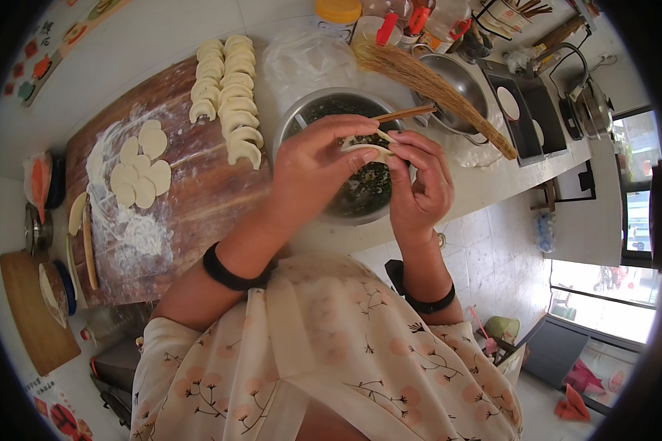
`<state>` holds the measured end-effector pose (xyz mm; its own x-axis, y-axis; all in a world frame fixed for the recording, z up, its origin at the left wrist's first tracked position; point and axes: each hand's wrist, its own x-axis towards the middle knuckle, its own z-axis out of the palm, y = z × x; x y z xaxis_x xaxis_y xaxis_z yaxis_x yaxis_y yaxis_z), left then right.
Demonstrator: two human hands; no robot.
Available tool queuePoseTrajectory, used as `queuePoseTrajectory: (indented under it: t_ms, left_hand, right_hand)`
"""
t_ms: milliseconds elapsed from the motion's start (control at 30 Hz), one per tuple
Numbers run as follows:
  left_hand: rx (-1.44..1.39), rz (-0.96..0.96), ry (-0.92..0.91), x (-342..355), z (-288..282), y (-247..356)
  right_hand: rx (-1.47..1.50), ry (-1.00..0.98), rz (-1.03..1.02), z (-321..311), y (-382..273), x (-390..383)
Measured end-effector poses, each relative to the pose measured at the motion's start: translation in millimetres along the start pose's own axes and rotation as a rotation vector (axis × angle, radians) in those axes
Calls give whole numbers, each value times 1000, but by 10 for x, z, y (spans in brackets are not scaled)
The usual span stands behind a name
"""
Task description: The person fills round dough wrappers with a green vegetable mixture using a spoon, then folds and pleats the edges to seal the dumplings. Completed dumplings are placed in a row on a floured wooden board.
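Note:
Between my two hands is a dumpling [368, 151], its pale wrapper folded around dark green filling and still parted along the side. My left hand [322, 156] grips one end, and the fingers of my right hand [421, 170] pinch the other. Both hands are over a steel bowl [287, 132] of chopped green filling [360, 192]. Wooden chopsticks [404, 114] rest across the bowl's far right side. On the floured wooden board [198, 213] at left, two rows of folded dumplings [237, 95] stand near its right edge, and several round wrappers [141, 165] lie overlapping.
A rolling pin [89, 246] lies along the board's left edge. Beyond the bowl are a clear plastic bag [301, 62], a straw whisk broom [434, 88] and an empty-looking steel basin [456, 79]. Bottles and jars line the wall; a dark sink [522, 110] is at far right.

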<state>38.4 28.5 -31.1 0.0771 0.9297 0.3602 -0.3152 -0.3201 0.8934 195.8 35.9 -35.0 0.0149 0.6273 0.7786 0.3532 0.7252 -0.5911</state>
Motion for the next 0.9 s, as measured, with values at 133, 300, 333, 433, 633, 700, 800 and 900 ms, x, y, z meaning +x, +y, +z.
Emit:
queuePoseTrajectory:
  t_ms: [133, 300, 333, 433, 633, 700, 800, 900]
  left_hand:
    - [6, 3, 5, -2, 3, -8]
    - [66, -16, 42, -4, 15, -5]
    - [76, -32, 46, -8, 16, 3]
    - [61, -30, 42, -9, 24, 23]
    - [53, -47, -5, 3, 9, 57]
    - [27, -47, -3, 3, 12, 54]
    - [3, -9, 6, 14, 20, 42]
    - [34, 2, 3, 14, 12, 50]
  right_hand:
    - [8, 13, -6, -3, 11, -9]
    - [-14, 7, 15, -13, 10, -16]
    - [-11, 6, 17, -12, 12, -15]
    - [8, 4, 20, -7, 17, -11]
    - [55, -1, 60, -8, 8, -18]
    - [57, 2, 65, -4, 14, -8]
    - [0, -12, -17, -4, 34, 28]
    - [-39, -51, -59, -27, 36, 59]
